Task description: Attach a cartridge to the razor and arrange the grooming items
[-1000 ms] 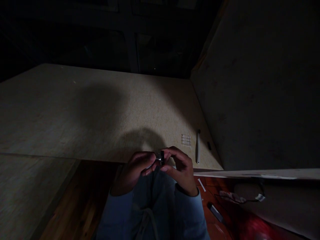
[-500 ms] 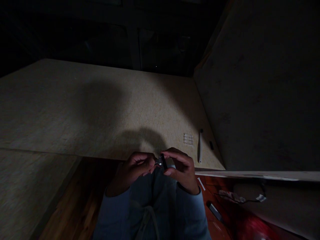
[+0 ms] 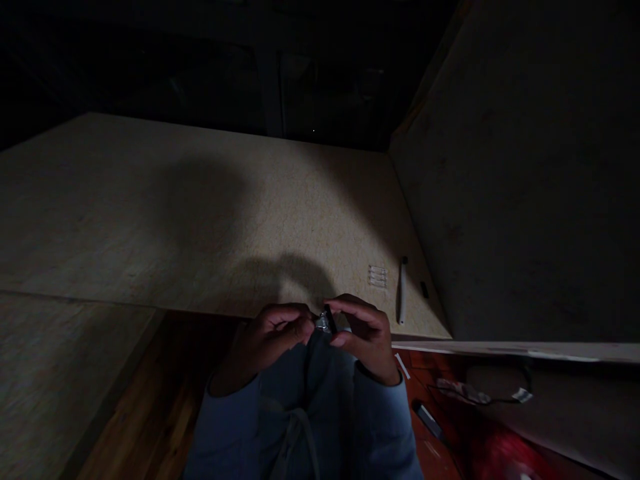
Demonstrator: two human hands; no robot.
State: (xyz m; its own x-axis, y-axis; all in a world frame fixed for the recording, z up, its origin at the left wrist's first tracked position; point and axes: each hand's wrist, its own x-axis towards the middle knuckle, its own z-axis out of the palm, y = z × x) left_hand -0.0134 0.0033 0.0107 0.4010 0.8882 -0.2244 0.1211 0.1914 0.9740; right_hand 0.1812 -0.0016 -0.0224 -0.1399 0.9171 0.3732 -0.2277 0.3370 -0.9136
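Note:
In dim light, both my hands meet over my lap at the near edge of a large pale board [image 3: 210, 220]. My left hand [image 3: 267, 340] and my right hand [image 3: 363, 333] pinch a small shiny metal and black part [image 3: 326, 322] between their fingertips. Fingers of both hands are curled closed around it. Blue sleeves cover my wrists.
On the board to the right lie a small row of white pegs [image 3: 378, 276], a thin white stick [image 3: 401, 290] and a small dark piece [image 3: 425, 289]. An upright board [image 3: 525, 200] stands at the right. On the red floor lie a dark tool [image 3: 429, 423] and a wire [image 3: 480, 395].
My hands have stayed together on the small part, with only slight finger shifts. The view has tilted a little.

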